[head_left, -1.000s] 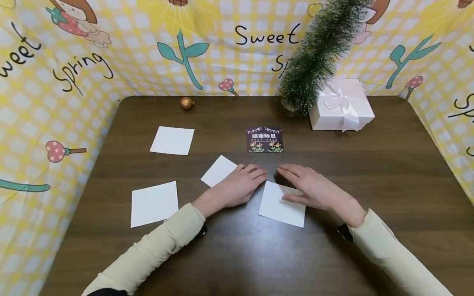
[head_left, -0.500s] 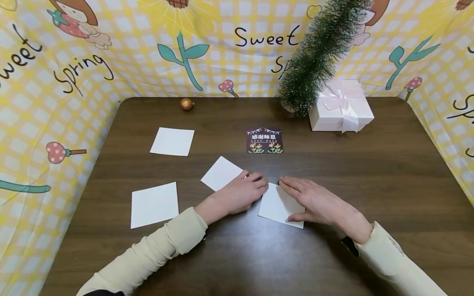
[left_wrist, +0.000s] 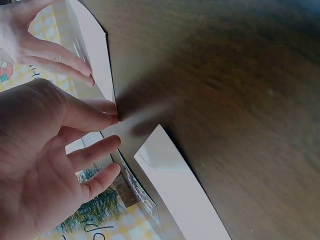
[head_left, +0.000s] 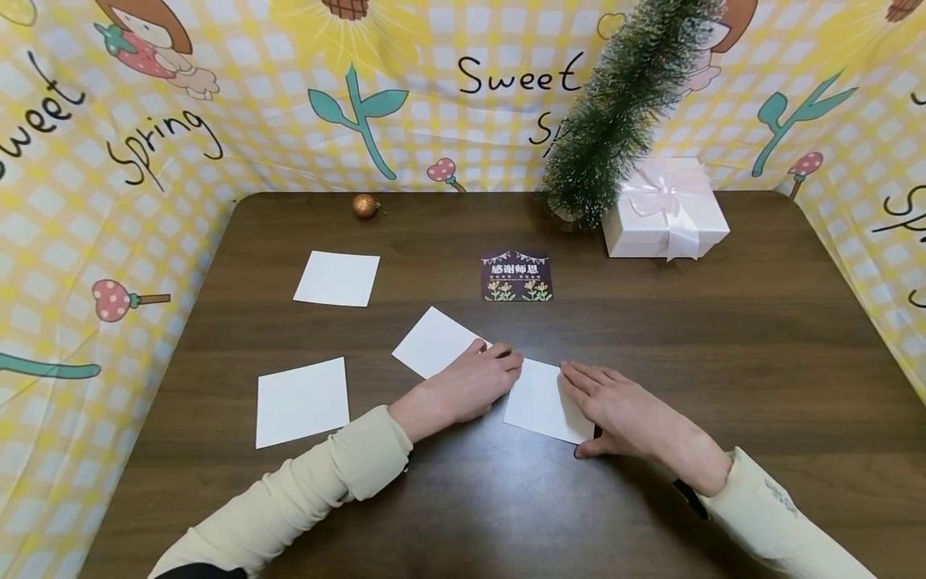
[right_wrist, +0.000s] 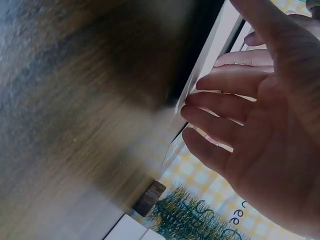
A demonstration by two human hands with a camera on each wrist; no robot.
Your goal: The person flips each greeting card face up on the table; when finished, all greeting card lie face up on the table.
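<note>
Head cam: white card (head_left: 538,402) on desk (head_left: 477,507) is flanked by L hand (head_left: 470,382) (bent fingers, grip can't be told) & R hand (head_left: 625,414), thumb spread wide.

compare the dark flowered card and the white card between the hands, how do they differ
The dark flowered card shows lettering, bunting and flowers; the white card is plain on its visible face. The dark flowered card sits nearly square to the table's far edge, while the white card is turned at an angle. The right hand partly covers the white card; no hand touches the dark flowered card. Both are rectangular.
</note>
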